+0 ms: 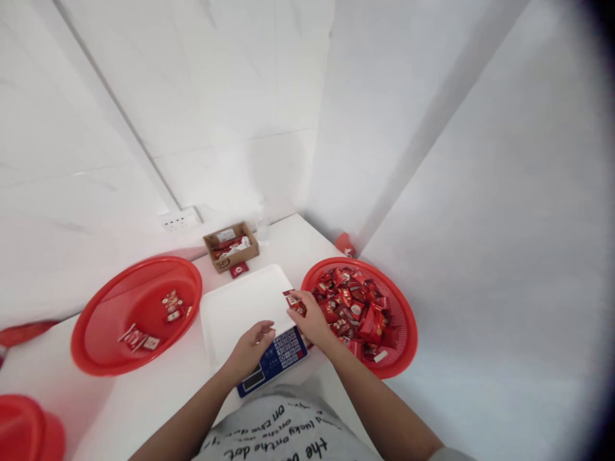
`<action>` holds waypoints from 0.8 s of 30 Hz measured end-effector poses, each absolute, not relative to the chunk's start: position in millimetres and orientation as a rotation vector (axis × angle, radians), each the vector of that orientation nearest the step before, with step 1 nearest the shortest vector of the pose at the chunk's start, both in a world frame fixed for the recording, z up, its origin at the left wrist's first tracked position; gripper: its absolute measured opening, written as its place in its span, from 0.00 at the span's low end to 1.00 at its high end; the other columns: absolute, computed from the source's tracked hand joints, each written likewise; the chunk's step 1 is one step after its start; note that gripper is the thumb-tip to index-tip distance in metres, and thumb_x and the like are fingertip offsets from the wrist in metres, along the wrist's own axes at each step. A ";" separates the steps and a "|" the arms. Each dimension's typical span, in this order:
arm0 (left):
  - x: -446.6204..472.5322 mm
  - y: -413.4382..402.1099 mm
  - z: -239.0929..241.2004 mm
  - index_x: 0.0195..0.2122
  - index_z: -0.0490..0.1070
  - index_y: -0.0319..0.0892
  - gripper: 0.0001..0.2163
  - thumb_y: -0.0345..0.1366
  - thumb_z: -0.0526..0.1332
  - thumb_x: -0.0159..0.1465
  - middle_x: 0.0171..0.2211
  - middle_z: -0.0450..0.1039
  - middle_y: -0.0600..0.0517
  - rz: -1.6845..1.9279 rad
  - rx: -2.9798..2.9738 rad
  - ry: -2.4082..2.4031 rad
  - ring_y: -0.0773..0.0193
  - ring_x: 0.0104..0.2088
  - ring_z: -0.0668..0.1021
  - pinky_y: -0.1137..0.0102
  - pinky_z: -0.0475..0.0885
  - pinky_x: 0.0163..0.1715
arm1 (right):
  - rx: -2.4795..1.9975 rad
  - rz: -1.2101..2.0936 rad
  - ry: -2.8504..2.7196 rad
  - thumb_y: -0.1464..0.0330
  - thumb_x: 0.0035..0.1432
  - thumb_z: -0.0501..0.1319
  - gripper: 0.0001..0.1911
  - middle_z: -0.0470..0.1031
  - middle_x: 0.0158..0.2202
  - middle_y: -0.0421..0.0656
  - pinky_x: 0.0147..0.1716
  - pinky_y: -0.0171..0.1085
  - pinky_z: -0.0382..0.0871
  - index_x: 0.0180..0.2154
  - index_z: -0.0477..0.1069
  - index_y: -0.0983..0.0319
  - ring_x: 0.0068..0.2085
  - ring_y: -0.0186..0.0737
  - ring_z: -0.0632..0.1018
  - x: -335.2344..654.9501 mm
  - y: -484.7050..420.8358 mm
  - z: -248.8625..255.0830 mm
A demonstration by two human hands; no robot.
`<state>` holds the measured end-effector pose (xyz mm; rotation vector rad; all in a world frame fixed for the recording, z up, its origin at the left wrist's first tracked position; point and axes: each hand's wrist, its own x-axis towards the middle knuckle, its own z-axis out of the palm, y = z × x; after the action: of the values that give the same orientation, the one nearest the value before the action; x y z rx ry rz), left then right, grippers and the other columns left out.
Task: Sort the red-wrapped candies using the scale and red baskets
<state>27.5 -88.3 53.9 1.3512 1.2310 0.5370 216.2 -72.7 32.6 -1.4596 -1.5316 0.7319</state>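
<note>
My right hand point(310, 320) is closed on a small red packet point(293, 299) at the right edge of the white scale platform point(240, 307). My left hand point(252, 349) hovers over the scale's blue keypad point(281, 352), fingers loosely curled, holding nothing I can see. Just right of my right hand stands a red basket point(401, 314) heaped with several red packets point(355, 310).
A second red basket point(110, 320) at the left holds several packets. A small cardboard box point(231, 245) with packets stands by the wall, with a loose red packet point(239, 269) in front of it. Another red container point(26, 429) shows at the bottom left. White walls enclose the corner.
</note>
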 end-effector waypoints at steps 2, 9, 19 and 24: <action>35.8 -89.0 64.7 0.48 0.65 0.42 0.21 0.48 0.56 0.58 0.45 0.73 0.46 0.558 1.131 1.100 0.59 0.41 0.76 0.65 0.72 0.39 | -1.276 0.886 -1.623 0.72 0.52 0.56 0.25 0.66 0.51 0.45 0.53 0.42 0.61 0.53 0.60 0.59 0.52 0.40 0.67 196.6 -83.2 40.5; 28.5 -91.9 70.7 0.41 0.69 0.39 0.20 0.45 0.65 0.51 0.38 0.75 0.46 0.732 0.783 1.057 0.59 0.38 0.76 0.66 0.71 0.37 | -1.204 1.127 -1.566 0.76 0.50 0.54 0.31 0.59 0.56 0.46 0.42 0.40 0.71 0.56 0.55 0.55 0.42 0.37 0.73 170.0 -101.2 36.5; -1.1 -79.0 37.4 0.52 0.63 0.39 0.23 0.44 0.57 0.57 0.38 0.75 0.47 0.533 1.203 1.309 0.61 0.36 0.77 0.65 0.71 0.37 | -1.483 0.954 -1.476 0.68 0.52 0.53 0.23 0.66 0.50 0.49 0.35 0.39 0.72 0.52 0.62 0.60 0.35 0.37 0.73 205.8 -92.1 18.1; -19.0 -82.9 25.0 0.56 0.59 0.39 0.26 0.31 0.58 0.54 0.58 0.57 0.41 0.462 1.495 1.556 0.51 0.59 0.58 0.57 0.53 0.56 | -1.820 0.556 -1.733 0.69 0.54 0.49 0.23 0.63 0.54 0.53 0.54 0.45 0.58 0.53 0.61 0.66 0.55 0.46 0.64 251.1 -79.6 -3.2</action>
<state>-19.0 -82.9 25.0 1.4955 1.5560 0.4620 251.1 -79.6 -3.2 -1.8203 -1.7330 0.5559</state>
